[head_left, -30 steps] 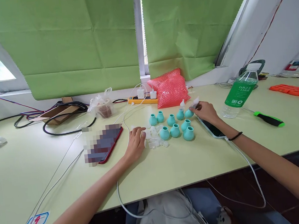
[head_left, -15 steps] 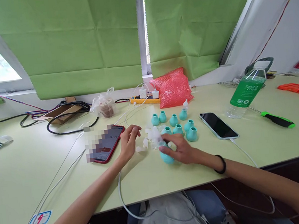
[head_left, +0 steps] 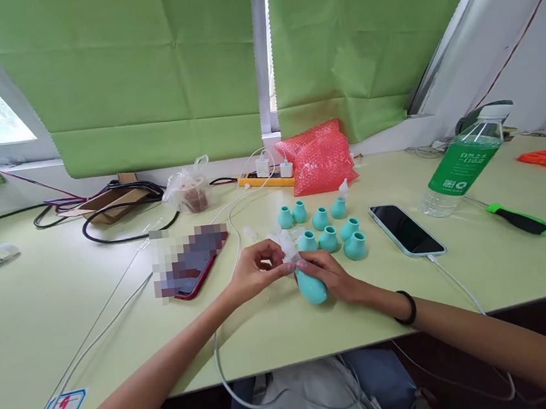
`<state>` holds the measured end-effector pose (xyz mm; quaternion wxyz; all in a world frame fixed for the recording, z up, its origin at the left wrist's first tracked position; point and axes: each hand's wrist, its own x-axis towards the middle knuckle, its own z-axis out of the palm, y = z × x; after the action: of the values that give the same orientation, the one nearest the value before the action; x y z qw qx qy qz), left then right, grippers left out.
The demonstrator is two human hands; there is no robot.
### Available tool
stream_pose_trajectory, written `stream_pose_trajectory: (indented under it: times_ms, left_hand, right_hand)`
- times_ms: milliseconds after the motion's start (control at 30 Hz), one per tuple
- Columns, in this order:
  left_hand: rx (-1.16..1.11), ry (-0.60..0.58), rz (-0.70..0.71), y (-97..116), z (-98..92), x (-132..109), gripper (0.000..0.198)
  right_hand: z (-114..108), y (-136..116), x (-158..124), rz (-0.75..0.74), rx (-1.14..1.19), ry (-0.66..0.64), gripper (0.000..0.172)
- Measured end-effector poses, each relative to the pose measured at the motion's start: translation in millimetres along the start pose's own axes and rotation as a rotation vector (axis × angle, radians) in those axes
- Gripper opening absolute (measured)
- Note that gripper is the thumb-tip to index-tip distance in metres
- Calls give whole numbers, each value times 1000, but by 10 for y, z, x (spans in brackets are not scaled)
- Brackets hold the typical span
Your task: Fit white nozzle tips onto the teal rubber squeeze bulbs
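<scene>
My right hand [head_left: 332, 276] is wrapped round a teal squeeze bulb [head_left: 312, 288], its rounded end tilted down toward me. A translucent plastic nozzle [head_left: 288, 247] stands at the bulb's neck, which the fingers partly hide. From the other side my left hand [head_left: 258, 272] pinches at the base of that nozzle, thumb against the neck. Whether the nozzle is fully seated cannot be seen. Several more teal bulbs [head_left: 328, 238] stand upright with open necks just beyond. One bulb [head_left: 338, 208] at the back has a pale tip at its mouth. Loose translucent pieces [head_left: 249, 233] lie behind my left hand.
A red-cased phone [head_left: 197, 271] lies left, a white-edged phone [head_left: 406, 229] on its cable right. Beyond stand a tilted water bottle [head_left: 464, 165], a screwdriver [head_left: 521, 219], pink bubble-wrap bags [head_left: 322, 163] and a power strip [head_left: 265, 179]. A white cable [head_left: 219, 353] crosses the table edge.
My left hand has moved right and toward me, coming to the nozzle on the bulb. The held bulb has tipped, its round end now pointing down to the right.
</scene>
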<state>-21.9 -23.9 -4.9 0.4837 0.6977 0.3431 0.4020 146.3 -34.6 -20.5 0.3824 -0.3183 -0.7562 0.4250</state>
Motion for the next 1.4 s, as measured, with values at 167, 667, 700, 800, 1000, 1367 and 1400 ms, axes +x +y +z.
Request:
stream_pose_trajectory:
  times_ms: [167, 667, 700, 800, 1000, 1367, 1400]
  left_hand:
    - [-68, 16, -41, -29, -2, 21, 20]
    - [642, 313, 701, -90, 42, -51, 10]
    - [648, 313, 734, -106, 45, -50, 10]
    - [674, 327, 785, -157, 41, -41, 11]
    - [1020, 263, 863, -166, -38, -50, 13]
    - [1357, 136, 975, -18, -65, -89, 14]
    - [1359, 107, 959, -20, -73, -83, 14]
  right_hand:
    - [-11, 14, 10, 72, 201, -43, 31]
    - [71, 128, 41, 195, 473, 32, 33]
    - [73, 129, 41, 196, 477, 32, 34]
    - [70, 121, 44, 214, 525, 25, 34]
    - [62, 108, 61, 324, 648, -4, 33]
    - [31, 94, 77, 383, 671, -31, 32]
    - [28, 75, 78, 392, 653, -35, 32]
